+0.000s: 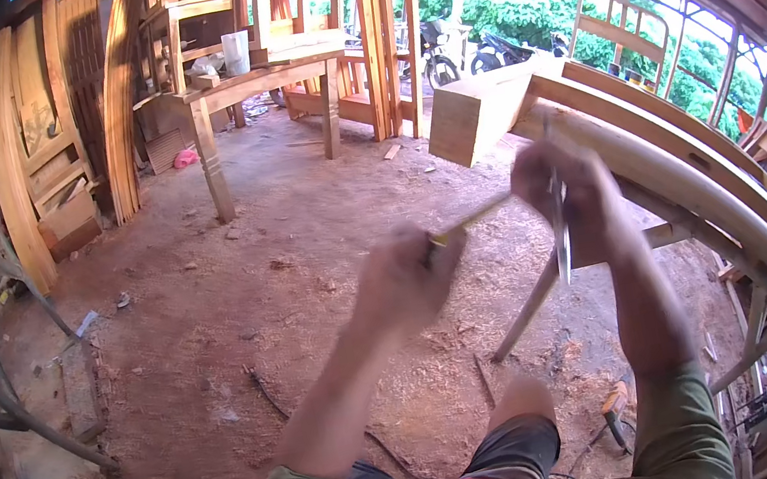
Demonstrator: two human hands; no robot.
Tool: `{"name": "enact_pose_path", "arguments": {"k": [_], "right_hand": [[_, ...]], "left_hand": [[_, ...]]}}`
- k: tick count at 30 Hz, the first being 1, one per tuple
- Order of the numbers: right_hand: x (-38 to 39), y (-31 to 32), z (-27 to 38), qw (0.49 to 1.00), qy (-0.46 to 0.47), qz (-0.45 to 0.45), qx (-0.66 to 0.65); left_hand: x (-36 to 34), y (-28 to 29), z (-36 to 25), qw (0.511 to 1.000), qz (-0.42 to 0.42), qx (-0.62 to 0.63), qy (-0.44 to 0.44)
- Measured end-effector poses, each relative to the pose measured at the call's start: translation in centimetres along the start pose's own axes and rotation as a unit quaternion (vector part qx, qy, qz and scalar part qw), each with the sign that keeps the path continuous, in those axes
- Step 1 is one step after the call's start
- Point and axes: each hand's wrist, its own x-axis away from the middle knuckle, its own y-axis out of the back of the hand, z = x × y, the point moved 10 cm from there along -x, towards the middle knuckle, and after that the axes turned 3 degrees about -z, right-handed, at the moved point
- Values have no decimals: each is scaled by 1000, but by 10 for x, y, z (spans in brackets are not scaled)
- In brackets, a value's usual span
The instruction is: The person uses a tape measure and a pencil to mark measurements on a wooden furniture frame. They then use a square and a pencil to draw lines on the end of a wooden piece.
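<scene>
Two hands: both raised in front of the chest, head view, the only view.
Left hand (406, 281): clenched on a pencil (473, 218), a thin yellowish stick whose free end points up and to the right.
Right hand (563, 189): fingers closed around a slim metal blade (563, 245) that hangs down from the fist, its long axis near upright.
Key relation: pencil tip lies just left of the right hand, close to the blade; whether they touch, I cannot tell.
Nearer hand: right one is at the tip, left one holds the rear end.
Curved frame (699, 187): pale wood, arcs along the right, behind the right hand.
Floor (211, 299): dirt with sawdust.
Table (255, 78): wood, far back, a white cup (237, 53) on it.
Box (474, 113): plain wood, right of the table.
Labels, signs: none legible.
</scene>
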Motion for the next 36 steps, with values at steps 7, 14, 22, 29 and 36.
{"name": "enact_pose_path", "arguments": {"k": [7,14,22,29,36], "right_hand": [[-83,-30,7,996,7,50,68],[-77,-47,-14,995,-25,56,81],[-57,-45,-20,997,-58,-45,-31],[-58,-50,-32,988,-41,-82,-124],[-58,-52,-26,989,2,-102,-106]], "left_hand": [[-19,-33,65,947,60,252,191],[-32,-53,62,930,42,333,147],[-21,-70,81,940,44,291,172],[-4,-85,92,915,116,318,218],[5,-97,103,913,41,375,154]]}}
